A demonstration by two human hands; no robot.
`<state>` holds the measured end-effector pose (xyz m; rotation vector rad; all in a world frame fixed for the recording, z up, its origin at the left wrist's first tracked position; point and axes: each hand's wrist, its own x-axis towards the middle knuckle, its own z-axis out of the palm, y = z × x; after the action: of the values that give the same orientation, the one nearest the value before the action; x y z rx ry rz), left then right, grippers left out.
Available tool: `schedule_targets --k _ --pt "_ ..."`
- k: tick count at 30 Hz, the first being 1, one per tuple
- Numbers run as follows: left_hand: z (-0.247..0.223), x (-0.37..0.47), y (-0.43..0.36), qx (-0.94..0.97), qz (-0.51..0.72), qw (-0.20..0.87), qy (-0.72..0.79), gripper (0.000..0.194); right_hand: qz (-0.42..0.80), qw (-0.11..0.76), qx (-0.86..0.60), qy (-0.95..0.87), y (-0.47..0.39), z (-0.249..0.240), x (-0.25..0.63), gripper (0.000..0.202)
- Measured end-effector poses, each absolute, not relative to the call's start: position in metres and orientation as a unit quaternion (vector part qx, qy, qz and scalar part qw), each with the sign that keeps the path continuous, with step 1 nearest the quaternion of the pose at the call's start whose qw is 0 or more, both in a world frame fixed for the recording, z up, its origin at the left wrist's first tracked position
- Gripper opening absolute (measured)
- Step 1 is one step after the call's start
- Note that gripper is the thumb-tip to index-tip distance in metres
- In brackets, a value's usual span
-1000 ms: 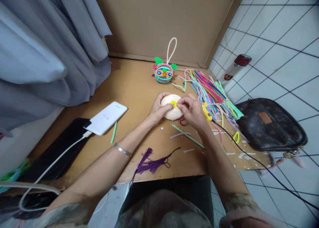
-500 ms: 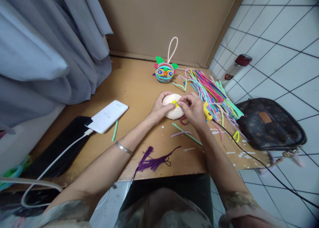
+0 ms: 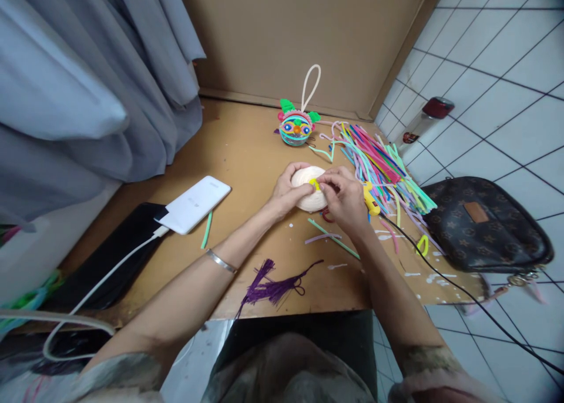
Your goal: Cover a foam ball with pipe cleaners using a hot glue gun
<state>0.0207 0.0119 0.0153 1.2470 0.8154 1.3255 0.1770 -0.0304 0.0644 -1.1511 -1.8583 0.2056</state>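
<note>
A round, cream-white disc (image 3: 309, 200) that looks wound in a coil is held over the table. My left hand (image 3: 287, 192) grips it from the left, with the thumb lying across its face. At the disc's middle sits a small bright yellow piece (image 3: 314, 184), which looks like a bent pipe cleaner. The fingers of my right hand (image 3: 343, 192) are pinched at this yellow piece, their tips partly hiding it. Just right of that hand lies a yellow glue gun (image 3: 371, 199) with a black cord.
A colourful lion-face ornament (image 3: 296, 128) with a white loop stands at the back. Many pipe cleaners (image 3: 379, 156) are heaped to its right. Also around are a dark patterned bag (image 3: 489, 227), a bottle (image 3: 423, 121), purple tassels (image 3: 273, 286), and a white power bank (image 3: 196, 205) with a cable.
The whole view has shifted slightly, so things appear a little further right. Both hands stay on the disc; my right fingertips have moved only slightly at the yellow piece.
</note>
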Motion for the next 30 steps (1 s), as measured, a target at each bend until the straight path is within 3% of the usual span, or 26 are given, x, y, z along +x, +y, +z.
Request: schedule_targets --k 16,30 --pt "0.0161 0.0186 0.0135 0.528 0.55 0.554 0.334 0.06 0.037 0.4 -0.463 -0.79 -0.03 0.0688 0.1829 0.024" --pt "0.0164 0.0201 0.0135 0.526 0.55 0.548 0.347 0.062 0.079 0.437 -0.462 -0.767 -0.0256 0.0668 0.1846 0.015"
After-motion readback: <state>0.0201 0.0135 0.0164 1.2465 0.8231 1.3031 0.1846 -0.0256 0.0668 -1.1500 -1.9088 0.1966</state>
